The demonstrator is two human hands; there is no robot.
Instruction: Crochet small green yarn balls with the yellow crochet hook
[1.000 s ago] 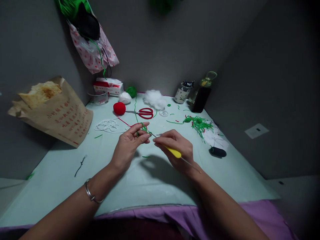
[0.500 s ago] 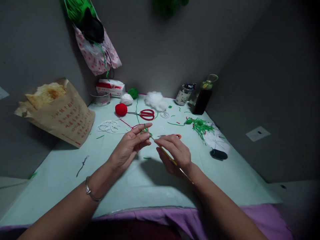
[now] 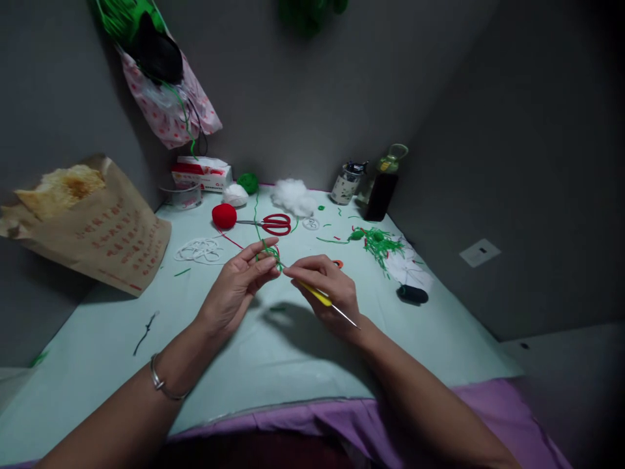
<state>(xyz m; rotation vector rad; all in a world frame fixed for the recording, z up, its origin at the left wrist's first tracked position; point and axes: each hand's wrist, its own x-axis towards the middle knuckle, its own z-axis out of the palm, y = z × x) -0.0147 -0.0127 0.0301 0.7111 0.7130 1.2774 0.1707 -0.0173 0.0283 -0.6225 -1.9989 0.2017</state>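
Between the thumb and fingers of my left hand point(image 3: 239, 279) is a small loop of green yarn point(image 3: 273, 251). A strand of it runs up over the index finger toward the green yarn ball point(image 3: 247, 183) at the back. My right hand point(image 3: 328, 290) is closed around a crochet hook point(image 3: 317, 293) with a yellow handle, held like a pencil. The hook's front end meets the green yarn at my left fingertips; its bare metal end points back toward my wrist. How the hook sits in the loop is too small to tell.
Behind my hands lie a red yarn ball point(image 3: 224, 216), red-handled scissors point(image 3: 276, 224) and white stuffing point(image 3: 293, 197). A paper bag with flatbread point(image 3: 102, 228) stands at left. Green yarn scraps point(image 3: 381, 244), a dark roll point(image 3: 413, 294) and a bottle point(image 3: 383, 185) are at right.
The whole view has shifted, so most things sit farther left. My right hand has turned a little, showing more of the hook's yellow handle. Both hands keep their holds.
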